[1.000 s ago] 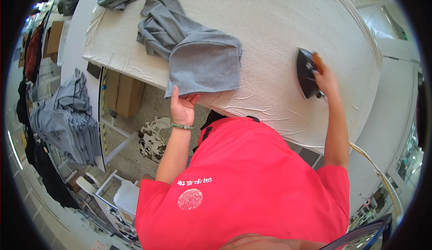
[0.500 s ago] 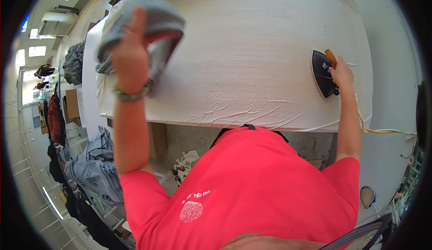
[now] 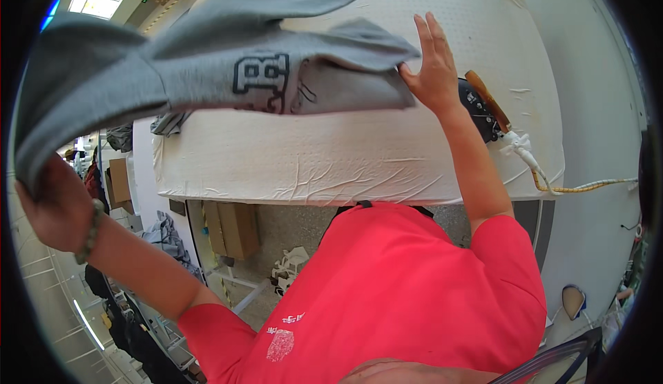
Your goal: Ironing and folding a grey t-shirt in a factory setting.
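Observation:
A grey hooded sweatshirt [image 3: 200,80] with dark lettering and drawstrings is stretched out in mid-air over the left and middle of the padded table. My left hand [image 3: 59,208], well out to the left, is closed on its lower end. At the other end, my right hand [image 3: 436,70] has its fingers stretched out, the thumb close to the hood; whether it touches the cloth I cannot tell. Just right of that wrist, an iron [image 3: 483,111] with a wooden handle rests on the white table cover [image 3: 345,156], partly hidden by my forearm.
The iron's wrapped cord [image 3: 587,188] runs off the table's right edge toward the wall. Some grey cloth [image 3: 169,123] lies at the table's left edge. Under the table stands a cardboard box [image 3: 235,231]. More grey garments [image 3: 166,239] hang or lie lower left.
My right hand has let go of the iron and moved left to the sweatshirt. My left hand swung down and left, spreading the bunched sweatshirt out across the table.

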`<action>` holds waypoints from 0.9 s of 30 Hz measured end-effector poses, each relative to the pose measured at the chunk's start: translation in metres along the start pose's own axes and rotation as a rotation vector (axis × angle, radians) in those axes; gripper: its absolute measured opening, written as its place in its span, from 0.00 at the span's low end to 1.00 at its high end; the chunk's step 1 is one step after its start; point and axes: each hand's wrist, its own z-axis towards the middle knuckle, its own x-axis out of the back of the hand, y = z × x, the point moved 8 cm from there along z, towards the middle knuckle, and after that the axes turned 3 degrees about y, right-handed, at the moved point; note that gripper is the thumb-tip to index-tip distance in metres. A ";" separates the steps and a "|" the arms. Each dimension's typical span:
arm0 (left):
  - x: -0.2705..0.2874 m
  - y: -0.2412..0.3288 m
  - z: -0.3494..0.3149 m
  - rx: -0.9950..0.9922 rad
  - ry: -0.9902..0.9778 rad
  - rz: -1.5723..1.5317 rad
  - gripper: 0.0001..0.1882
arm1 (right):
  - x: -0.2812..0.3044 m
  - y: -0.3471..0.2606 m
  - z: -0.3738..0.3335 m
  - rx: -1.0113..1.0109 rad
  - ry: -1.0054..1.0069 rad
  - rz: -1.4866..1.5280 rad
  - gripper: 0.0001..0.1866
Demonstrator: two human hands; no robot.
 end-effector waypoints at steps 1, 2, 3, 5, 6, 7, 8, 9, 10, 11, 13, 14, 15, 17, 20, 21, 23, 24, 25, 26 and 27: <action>0.038 -0.003 -0.026 -0.102 0.190 0.183 0.22 | 0.001 0.006 -0.001 0.002 -0.010 -0.003 0.38; 0.066 -0.009 -0.055 -0.150 0.345 0.254 0.23 | -0.020 0.015 -0.009 0.004 -0.335 0.006 0.37; 0.093 -0.022 -0.085 -0.188 0.498 0.321 0.24 | -0.037 0.025 -0.028 -0.003 -0.662 0.009 0.36; 0.141 -0.066 -0.149 -0.092 0.748 0.318 0.23 | -0.047 0.036 -0.063 -0.009 -1.006 0.017 0.36; 0.176 -0.096 -0.187 0.012 0.826 0.294 0.23 | -0.046 0.042 -0.090 -0.186 -1.229 0.131 0.35; 0.206 -0.114 -0.228 0.107 0.904 0.282 0.23 | -0.047 0.041 -0.114 -0.363 -1.445 0.263 0.34; 0.223 -0.137 -0.264 0.228 0.941 0.283 0.23 | -0.055 0.043 -0.121 -0.362 -1.459 0.262 0.34; 0.240 -0.158 -0.301 0.346 0.977 0.283 0.23 | -0.070 0.053 -0.122 -0.454 -1.318 0.292 0.35; 0.246 -0.180 -0.324 0.427 0.956 0.289 0.23 | -0.087 0.066 -0.127 -0.545 -1.171 0.313 0.36; 0.246 -0.198 -0.339 0.508 0.932 0.293 0.23 | -0.103 0.077 -0.131 -0.632 -1.019 0.331 0.38; 0.239 -0.221 -0.336 0.549 0.911 0.223 0.23 | -0.149 0.090 -0.138 -0.719 -0.860 0.355 0.39; 0.235 -0.236 -0.329 0.579 0.887 0.159 0.23 | -0.163 0.101 -0.135 -0.793 -0.694 0.386 0.40; 0.233 -0.246 -0.324 0.603 0.871 0.102 0.22 | -0.183 0.085 -0.133 -0.789 -0.702 0.383 0.40; 0.232 -0.262 -0.304 0.613 0.857 0.124 0.23 | -0.201 0.066 -0.116 -0.932 -0.465 0.210 0.34; 0.231 -0.301 -0.245 0.697 0.693 0.161 0.22 | -0.256 0.052 -0.112 -0.880 -0.804 0.099 0.25; 0.236 -0.308 -0.211 0.650 0.629 0.192 0.20 | -0.270 0.050 -0.116 -0.860 -0.972 0.038 0.21; 0.245 -0.294 -0.137 0.489 0.563 0.139 0.17 | -0.266 0.055 -0.073 -0.867 -0.687 0.286 0.13; 0.254 -0.268 -0.100 0.353 0.578 0.168 0.18 | -0.245 0.063 -0.040 -0.834 -0.494 0.329 0.13; 0.267 -0.242 -0.068 0.247 0.403 0.024 0.20 | -0.210 0.059 0.007 -0.794 -0.312 0.370 0.13; 0.269 -0.215 -0.040 0.141 0.218 -0.120 0.21 | -0.167 0.065 0.045 -0.660 -0.189 0.406 0.14; 0.259 -0.178 -0.025 0.047 0.205 -0.134 0.23 | -0.127 0.077 0.071 -0.653 0.063 0.619 0.12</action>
